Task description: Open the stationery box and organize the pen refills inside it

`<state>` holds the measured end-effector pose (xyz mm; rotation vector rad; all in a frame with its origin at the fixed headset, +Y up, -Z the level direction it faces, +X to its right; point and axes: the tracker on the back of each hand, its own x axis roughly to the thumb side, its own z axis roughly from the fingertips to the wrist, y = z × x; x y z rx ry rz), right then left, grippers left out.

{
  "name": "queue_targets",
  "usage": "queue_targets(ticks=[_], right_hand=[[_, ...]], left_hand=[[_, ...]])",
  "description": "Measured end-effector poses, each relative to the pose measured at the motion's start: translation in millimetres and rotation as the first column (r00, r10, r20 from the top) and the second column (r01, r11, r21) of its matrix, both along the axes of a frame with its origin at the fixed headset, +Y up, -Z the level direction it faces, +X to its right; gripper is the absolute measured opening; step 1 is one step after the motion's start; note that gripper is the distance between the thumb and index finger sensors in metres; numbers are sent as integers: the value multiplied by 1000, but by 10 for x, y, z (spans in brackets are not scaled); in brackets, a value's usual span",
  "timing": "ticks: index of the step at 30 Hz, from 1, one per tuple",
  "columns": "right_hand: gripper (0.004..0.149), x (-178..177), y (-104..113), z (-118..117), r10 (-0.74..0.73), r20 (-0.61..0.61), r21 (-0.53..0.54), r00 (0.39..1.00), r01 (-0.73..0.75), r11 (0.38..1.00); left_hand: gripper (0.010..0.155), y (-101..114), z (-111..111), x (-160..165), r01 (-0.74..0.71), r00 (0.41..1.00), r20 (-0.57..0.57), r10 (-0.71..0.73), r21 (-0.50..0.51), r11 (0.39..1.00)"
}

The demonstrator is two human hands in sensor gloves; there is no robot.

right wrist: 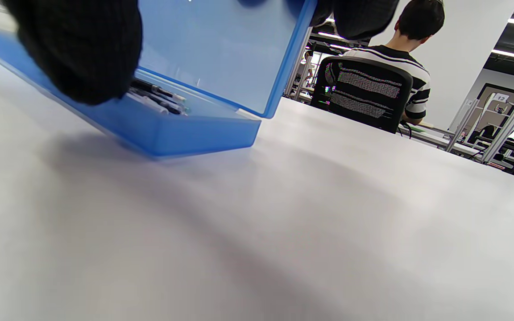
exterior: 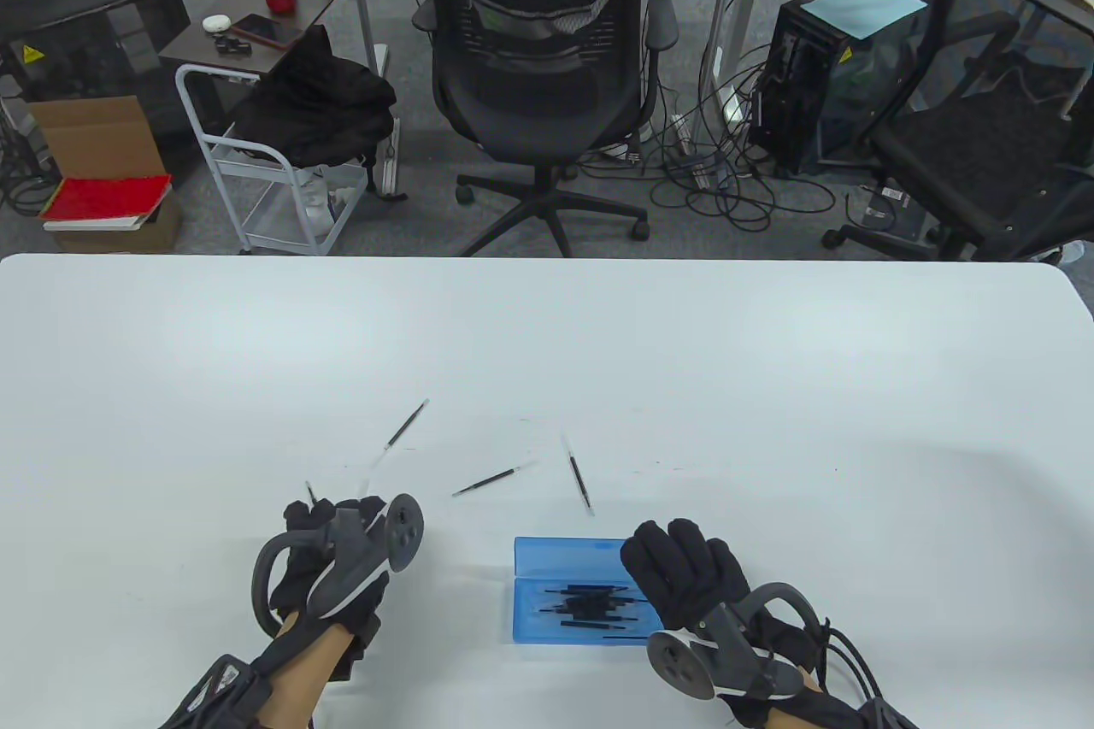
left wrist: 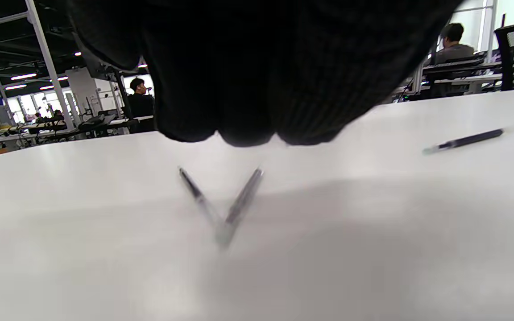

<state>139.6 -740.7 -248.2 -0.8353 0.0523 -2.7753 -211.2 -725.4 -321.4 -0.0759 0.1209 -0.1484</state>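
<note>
The blue stationery box (exterior: 564,592) lies open near the table's (exterior: 769,387) front edge, its right end hidden under the right hand (exterior: 684,579), which grips its lid. The left hand's (exterior: 329,558) grip I cannot tell; loose refills (exterior: 487,481) lie beyond.

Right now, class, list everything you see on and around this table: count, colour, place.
white table: one, white, fills foreground.
blue translucent plastic stationery box: one, blue, open, between the hands.
black pen refills in the box: several, black, lying inside.
loose pen refills: at least three, black-and-clear, beyond the box.
black mesh office chair: one, black, behind table.
left hand: black glove, above two loose refills.
right hand: black glove, holding box lid.
</note>
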Motion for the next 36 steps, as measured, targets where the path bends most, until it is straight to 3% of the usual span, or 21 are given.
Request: queue_targets(ticks=[11,21,36], right_hand=[[108,-1,1,0,0,1,0,1000,0,1000],[107,-2,2,4,3,0,3,1000,-3,1000],[107,-3,1,4,3,3,2,1000,-3,1000]], left_hand=[[49,-159,-148,-32,29,998,-63,-30,-22,999],[49,-201,-159,-15,86,994,-70,-87,-13,996],[48,-238,-179,-76,62,993,-98,-62,-2,998]])
